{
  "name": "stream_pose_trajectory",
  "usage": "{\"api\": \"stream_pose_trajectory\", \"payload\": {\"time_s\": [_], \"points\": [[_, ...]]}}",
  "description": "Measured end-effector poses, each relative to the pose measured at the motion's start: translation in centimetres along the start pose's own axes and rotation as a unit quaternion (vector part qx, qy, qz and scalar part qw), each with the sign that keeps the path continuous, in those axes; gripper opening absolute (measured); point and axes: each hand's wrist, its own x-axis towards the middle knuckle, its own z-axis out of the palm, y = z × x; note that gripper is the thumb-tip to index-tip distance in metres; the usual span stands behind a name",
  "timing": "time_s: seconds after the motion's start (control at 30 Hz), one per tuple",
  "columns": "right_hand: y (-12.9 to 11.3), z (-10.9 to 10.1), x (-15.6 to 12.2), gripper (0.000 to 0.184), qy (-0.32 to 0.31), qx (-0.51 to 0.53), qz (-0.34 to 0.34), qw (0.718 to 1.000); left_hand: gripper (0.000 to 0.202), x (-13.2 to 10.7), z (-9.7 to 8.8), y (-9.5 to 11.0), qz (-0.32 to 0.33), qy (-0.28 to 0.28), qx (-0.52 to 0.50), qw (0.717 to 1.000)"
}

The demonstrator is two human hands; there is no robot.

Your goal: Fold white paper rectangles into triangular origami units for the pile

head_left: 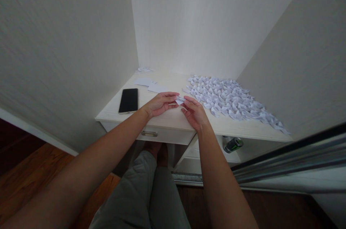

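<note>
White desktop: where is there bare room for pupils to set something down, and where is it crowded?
Bare patches on the desktop: at the back, between the loose sheets and the folded pieces; and a smaller one between the phone and the left hand. Crowded: the right side, spread with folded pieces.

No legible text, can (234, 145) too blurred

From the paper piece (180, 100) in the grip, a bare strip of tabletop (175, 80) runs back to the rear panel (186, 23), between loose sheets (143, 81) on its left and folded papers (227, 95) on its right. Low passage rightward meets the folded papers; leftward lies the phone (129, 100). A left wall (81, 41) and right wall (302, 59) bound both sides. Above the grip, room is open.
</note>
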Motion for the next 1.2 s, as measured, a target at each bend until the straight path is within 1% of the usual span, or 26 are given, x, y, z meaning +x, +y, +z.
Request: {"api": "stream_pose_trajectory", "payload": {"time_s": [0.13, 0.37, 0.6, 0.8, 0.97, 1.1, 1.2], "points": [[0.07, -0.05, 0.09, 0.027, -0.006, -0.003, 0.001, 1.000, 0.020, 0.06, -0.08, -0.08, 0.000, 0.008, 0.011, 1.000], [0.01, -0.07, -0.03, 0.027, -0.036, -0.005, 0.021, 0.999, 0.020, 0.04, -0.19, 0.02, -0.011, -0.007, 0.020, 1.000], [0.10, -0.01, 0.00, 0.028, -0.030, 0.001, 0.014, 0.999, 0.023, -0.02, -0.27, 0.05, -0.012, -0.005, 0.023, 1.000], [0.21, 0.08, 0.07, 0.028, -0.025, -0.007, 0.016, 1.000, 0.027, 0.02, -0.65, -0.07, -0.029, 0.002, 0.050, 0.998], [0.30, 0.21, 0.17, 0.031, -0.020, -0.011, 0.023, 0.999, 0.027, 0.01, -0.77, -0.12, -0.039, 0.014, 0.048, 0.998], [0.24, 0.29, 0.16, 0.032, -0.028, -0.020, 0.035, 0.999, 0.028, 0.02, -0.79, -0.02, -0.049, 0.001, 0.058, 0.997], [0.26, 0.31, 0.18, 0.031, -0.027, -0.024, 0.037, 0.999, 0.030, -0.02, -0.76, -0.01, -0.038, -0.013, 0.064, 0.997]]}}
